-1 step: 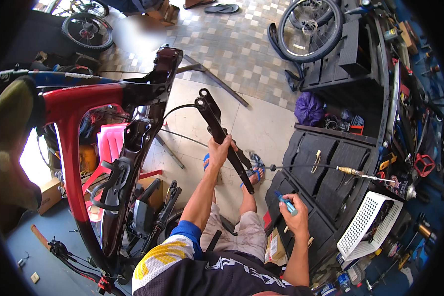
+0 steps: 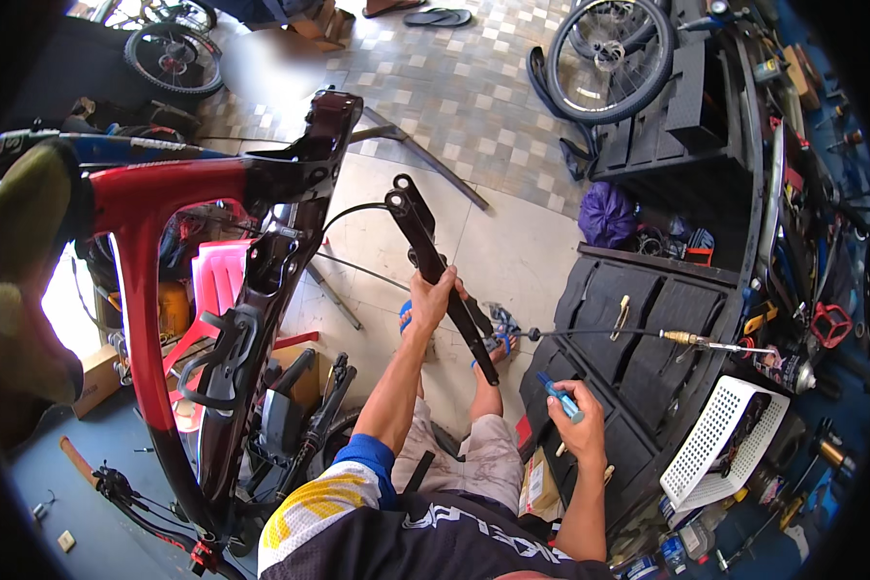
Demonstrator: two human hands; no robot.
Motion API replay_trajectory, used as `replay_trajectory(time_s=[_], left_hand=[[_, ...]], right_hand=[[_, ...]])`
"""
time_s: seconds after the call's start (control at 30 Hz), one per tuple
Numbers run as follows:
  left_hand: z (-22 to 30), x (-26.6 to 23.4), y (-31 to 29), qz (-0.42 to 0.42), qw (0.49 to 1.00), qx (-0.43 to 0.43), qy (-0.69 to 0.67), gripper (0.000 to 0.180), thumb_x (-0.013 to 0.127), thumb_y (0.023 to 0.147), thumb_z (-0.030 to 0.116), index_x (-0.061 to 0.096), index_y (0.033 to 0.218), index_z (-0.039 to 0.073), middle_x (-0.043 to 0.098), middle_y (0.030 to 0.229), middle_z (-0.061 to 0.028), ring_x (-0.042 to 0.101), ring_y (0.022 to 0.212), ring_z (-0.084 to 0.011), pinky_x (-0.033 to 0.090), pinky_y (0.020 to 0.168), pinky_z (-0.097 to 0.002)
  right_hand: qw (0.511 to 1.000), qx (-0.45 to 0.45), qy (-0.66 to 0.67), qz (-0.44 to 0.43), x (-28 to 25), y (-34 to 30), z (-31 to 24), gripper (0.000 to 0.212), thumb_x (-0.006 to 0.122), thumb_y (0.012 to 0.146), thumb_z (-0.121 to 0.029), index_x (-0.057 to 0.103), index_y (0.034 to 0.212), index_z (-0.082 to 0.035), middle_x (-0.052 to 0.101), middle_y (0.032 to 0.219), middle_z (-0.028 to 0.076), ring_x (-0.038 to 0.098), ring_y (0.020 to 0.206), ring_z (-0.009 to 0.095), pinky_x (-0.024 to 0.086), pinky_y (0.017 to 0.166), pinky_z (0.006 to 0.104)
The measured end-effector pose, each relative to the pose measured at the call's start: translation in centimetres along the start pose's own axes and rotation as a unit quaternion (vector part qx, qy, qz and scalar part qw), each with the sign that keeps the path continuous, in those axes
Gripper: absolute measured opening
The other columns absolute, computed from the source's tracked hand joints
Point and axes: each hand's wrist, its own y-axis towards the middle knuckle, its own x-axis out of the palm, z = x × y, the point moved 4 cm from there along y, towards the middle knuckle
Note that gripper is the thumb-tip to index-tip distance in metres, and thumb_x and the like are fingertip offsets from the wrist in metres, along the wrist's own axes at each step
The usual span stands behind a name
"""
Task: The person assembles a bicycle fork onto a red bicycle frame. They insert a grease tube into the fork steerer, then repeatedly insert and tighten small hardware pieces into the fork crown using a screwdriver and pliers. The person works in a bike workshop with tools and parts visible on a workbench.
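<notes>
My left hand (image 2: pixel 431 298) is wrapped round the middle of a long black bicycle swingarm (image 2: pixel 417 224), which slants from upper left to lower right. Two eyelets show at its upper end, and a black cable runs from there toward the red and black bike frame (image 2: pixel 137 280) on the left. Closed about a small blue cylinder (image 2: pixel 562 401) with a darker blue tip, my right hand (image 2: pixel 580 425) stays near my right thigh, apart from the swingarm. What kind of tool the cylinder is, I cannot make out.
To the right stands a black bench (image 2: pixel 638 319) with a white perforated basket (image 2: pixel 725 445) and a hose with a brass fitting (image 2: pixel 681 337). A bicycle wheel (image 2: pixel 609 58) is at the upper right. Left of me are a pink plastic chair (image 2: pixel 227 280) and handlebars (image 2: pixel 116 483).
</notes>
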Motion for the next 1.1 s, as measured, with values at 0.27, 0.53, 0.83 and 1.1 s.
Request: replay_trajectory(time_s=[0.27, 0.53, 0.83, 1.1], left_hand=[[2.2, -2.8, -2.9, -0.017, 0.993, -0.096, 0.066, 0.02, 0.067, 0.095, 0.014, 0.057, 0.083, 0.001, 0.063, 0.061, -0.0069, 0.062, 0.05, -0.0165, 0.051, 0.048, -0.0311], [5.6, -6.2, -5.0, -0.055, 0.978, -0.113, 0.169, 0.028, 0.069, 0.09, 0.016, 0.055, 0.068, 0.004, 0.061, 0.056, -0.0047, 0.06, 0.046, -0.0144, 0.048, 0.045, -0.031], [6.9, -9.0, -6.0, -0.09, 0.964, -0.163, 0.19, 0.024, 0.071, 0.086, 0.012, 0.052, 0.077, 0.0, 0.06, 0.059, -0.0076, 0.059, 0.046, -0.0156, 0.05, 0.043, -0.0329], [7.2, -10.5, -5.5, -0.131, 0.948, -0.192, 0.217, 0.018, 0.067, 0.084, 0.008, 0.057, 0.072, -0.001, 0.061, 0.058, -0.0086, 0.061, 0.048, -0.0167, 0.051, 0.045, -0.0337]], right_hand=[[0.994, -0.104, 0.02, 0.001, 0.8, 1.7, -3.0, 0.024, 0.073, 0.085, -0.01, 0.071, 0.108, -0.004, 0.069, 0.094, 0.011, 0.065, 0.081, 0.021, 0.05, 0.074, 0.0319], [0.938, -0.124, 0.319, -0.061, 2.9, 5.4, -8.3, 0.044, 0.066, 0.095, -0.026, 0.059, 0.127, 0.003, 0.067, 0.103, 0.012, 0.064, 0.083, 0.013, 0.053, 0.071, 0.026], [0.933, -0.19, 0.3, -0.054, 7.0, 10.9, -17.2, 0.027, 0.062, 0.099, -0.023, 0.069, 0.112, 0.0, 0.064, 0.085, 0.005, 0.059, 0.073, 0.008, 0.048, 0.066, 0.0237], [0.946, -0.238, 0.216, 0.047, 8.2, 14.3, -20.2, 0.036, 0.061, 0.101, -0.034, 0.074, 0.094, -0.001, 0.063, 0.071, -0.002, 0.052, 0.067, 0.006, 0.041, 0.061, 0.0234]])
